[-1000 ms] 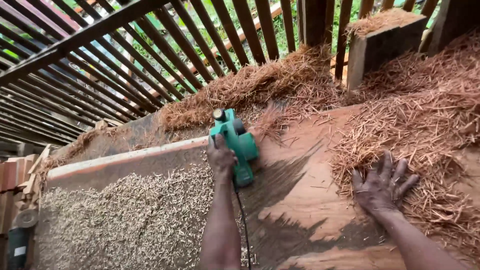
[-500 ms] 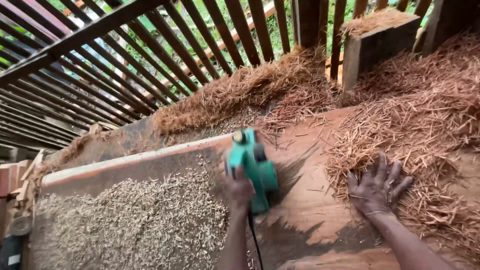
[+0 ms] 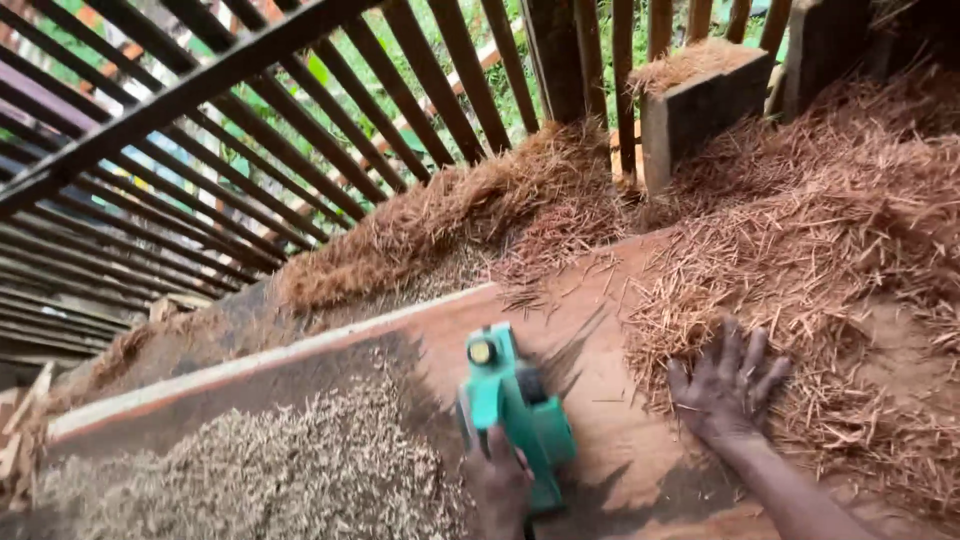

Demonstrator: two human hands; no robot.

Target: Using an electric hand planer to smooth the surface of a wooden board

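left hand [image 3: 497, 482] fingers clamped on green electric planer [image 3: 515, 415], long axis up the reddish plank [image 3: 620, 440]. right hand [image 3: 725, 385] fingers spread flat on shavings [image 3: 800, 270], just right of planer.

hands: left [image 3: 497, 480], right [image 3: 725, 390] | bare, no gloves | forearms: unsleeved, dusty

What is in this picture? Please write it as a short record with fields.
place: wooden board beside a slatted railing
left hand: left hand, its grip closed on the green power planer
right hand: right hand flat on the board, fingers spread, holding nothing
planer: rests on the board
left of planer: pale shavings
right and behind: reddish shavings
far back: wooden block topped with shavings
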